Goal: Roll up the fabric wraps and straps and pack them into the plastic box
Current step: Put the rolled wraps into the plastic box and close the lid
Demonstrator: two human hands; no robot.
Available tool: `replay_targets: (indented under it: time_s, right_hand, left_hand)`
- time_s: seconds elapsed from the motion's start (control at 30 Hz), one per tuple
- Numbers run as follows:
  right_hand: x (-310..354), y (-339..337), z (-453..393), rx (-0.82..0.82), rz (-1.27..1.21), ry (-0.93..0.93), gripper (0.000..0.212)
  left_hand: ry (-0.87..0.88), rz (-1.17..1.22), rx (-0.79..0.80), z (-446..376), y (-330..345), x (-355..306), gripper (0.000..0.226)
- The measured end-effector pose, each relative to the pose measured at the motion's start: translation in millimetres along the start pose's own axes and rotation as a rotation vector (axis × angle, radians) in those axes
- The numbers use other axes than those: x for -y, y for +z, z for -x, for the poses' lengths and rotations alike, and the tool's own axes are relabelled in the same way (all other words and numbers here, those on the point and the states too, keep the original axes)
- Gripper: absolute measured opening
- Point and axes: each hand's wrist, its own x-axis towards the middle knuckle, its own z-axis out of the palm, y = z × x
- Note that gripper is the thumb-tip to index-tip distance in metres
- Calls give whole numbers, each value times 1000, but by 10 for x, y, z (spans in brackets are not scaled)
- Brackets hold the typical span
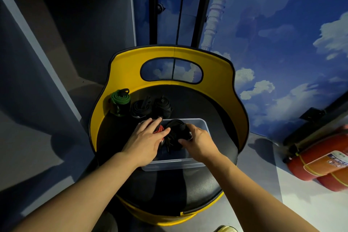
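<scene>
A clear plastic box (202,124) sits on the black seat of a yellow chair (216,77). Inside it lie a red rolled wrap (160,129) and a black rolled wrap (176,133). My left hand (146,141) lies over the box's left half, fingers spread, touching the red wrap. My right hand (197,141) grips the black wrap from the right, fingers curled round its side. Behind the box stand a green-and-black roll (120,100) and two black rolls (141,108) (162,107).
The chair's yellow back with a handle cut-out curves round the seat. A grey open shelf unit (56,34) stands to the left. Red fire extinguishers (320,164) lie on the floor at the right, against a sky-painted wall (282,34).
</scene>
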Motion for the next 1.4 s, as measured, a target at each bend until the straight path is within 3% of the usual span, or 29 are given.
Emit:
replay_targets:
  time_s: [0.33, 0.5, 0.7, 0.9, 1.13, 1.4]
  right_hand:
    - [28, -99, 21, 16, 54, 32, 51]
    - [95, -186, 79, -58, 94, 2, 73]
    - [338, -174, 29, -124, 112, -89, 58]
    - [593, -48, -144, -109, 64, -153, 50]
    - [867, 161, -477, -16, -18, -142, 59]
    - [975, 380, -896, 122, 20, -57, 60]
  left_hand:
    - [17, 124, -54, 13, -55, 20, 53]
    - [-45, 225, -126, 51, -178, -19, 47]
    - [-112, 326, -165, 65, -353, 60, 38]
    - [-290, 443, -209, 27, -465, 235, 39]
    - [-574, 789, -234, -184, -457, 531, 50]
    - [-705, 940, -219, -431, -375, 649, 64]
